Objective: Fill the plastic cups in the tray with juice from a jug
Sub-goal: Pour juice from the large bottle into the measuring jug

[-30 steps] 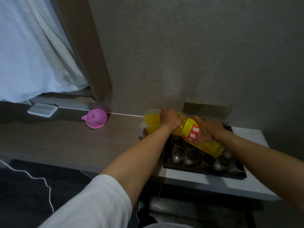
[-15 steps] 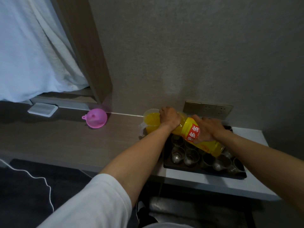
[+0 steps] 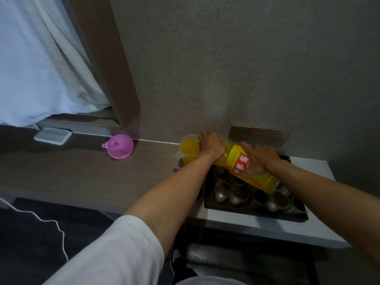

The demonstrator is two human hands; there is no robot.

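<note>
Nearest us, we found clear plastic cups (image 3: 222,192) standing in a dark tray (image 3: 255,210) on the counter. Over them lay a tilted juice bottle (image 3: 257,171), the right hand (image 3: 260,159) wrapped round its label and the left hand (image 3: 210,145) gripping its neck. Beyond, the neck met a jug (image 3: 188,148) holding orange juice; the pour itself was hidden. A pink funnel (image 3: 120,147) sat well apart, leftward.

Both bare forearms reach toward the centre right of the frame; the left hand (image 3: 210,144) curls knuckles-up in a grip, the right hand (image 3: 259,159) wraps fingers downward
</note>
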